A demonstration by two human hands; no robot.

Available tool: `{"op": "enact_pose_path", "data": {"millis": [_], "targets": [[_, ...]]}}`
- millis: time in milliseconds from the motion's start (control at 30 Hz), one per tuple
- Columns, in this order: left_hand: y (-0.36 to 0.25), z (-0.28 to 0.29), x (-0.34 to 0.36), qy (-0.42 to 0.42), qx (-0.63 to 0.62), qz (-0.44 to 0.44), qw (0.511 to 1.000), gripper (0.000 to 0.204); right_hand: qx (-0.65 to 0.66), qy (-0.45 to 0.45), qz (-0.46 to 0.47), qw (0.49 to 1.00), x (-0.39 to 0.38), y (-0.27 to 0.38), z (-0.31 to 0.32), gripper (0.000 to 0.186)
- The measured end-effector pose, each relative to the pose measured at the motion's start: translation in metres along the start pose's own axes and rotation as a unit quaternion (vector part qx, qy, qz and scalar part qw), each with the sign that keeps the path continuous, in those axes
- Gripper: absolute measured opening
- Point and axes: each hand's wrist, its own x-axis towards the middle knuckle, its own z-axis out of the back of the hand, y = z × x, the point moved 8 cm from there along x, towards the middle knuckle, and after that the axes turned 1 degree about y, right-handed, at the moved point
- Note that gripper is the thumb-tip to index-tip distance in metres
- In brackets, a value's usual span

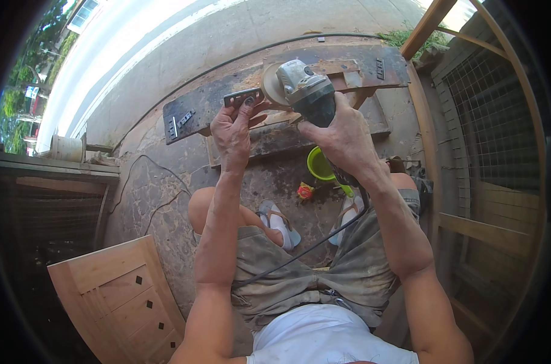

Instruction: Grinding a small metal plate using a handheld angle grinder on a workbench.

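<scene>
My right hand [348, 141] is wrapped round the dark body of an angle grinder [306, 88] with a pale metal head. Its round tan disc [273, 86] faces left, over the bench. Between the fingers of my left hand [233, 134] is a small dark slotted plate [241, 97], its right end at the disc's edge; whether they touch I cannot tell. Similar dark slotted pieces [186, 117] lie on the left end of the low wooden bench [212, 113], beside a thin bright strip [173, 126]. Another slotted piece [380, 68] lies at the bench's right end.
A black power cord [306, 252] crosses my lap. Under the bench are a green bucket [320, 164] and a red-yellow packet [305, 192]. A wooden panel [121, 297] with dark diamond inlays leans at lower left. Wooden posts [424, 127] and wire mesh stand right; a cable [239, 57] runs behind.
</scene>
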Motion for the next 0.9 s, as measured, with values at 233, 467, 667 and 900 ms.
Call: {"op": "enact_pose_path", "data": {"millis": [233, 467, 667, 900], "targets": [[-0.0012, -0.0027, -0.0003, 0.010, 0.024, -0.021, 0.999, 0.027, -0.011, 0.008, -0.001, 1.000, -0.0005, 0.0001, -0.0021, 0.063], [-0.0014, -0.0018, 0.0001, 0.014, 0.038, -0.032, 0.999, 0.028, -0.003, 0.017, 0.005, 1.000, -0.0003, 0.0005, -0.0052, 0.064], [0.0009, -0.0035, 0.0006, 0.022, 0.052, -0.029, 0.998, 0.028, -0.010, 0.007, -0.001, 1.000, -0.0006, -0.0001, -0.0010, 0.064], [0.0020, -0.0072, -0.0007, 0.034, 0.074, -0.039, 0.996, 0.029, -0.008, 0.018, 0.007, 1.000, -0.0005, -0.0019, -0.0051, 0.064]]}}
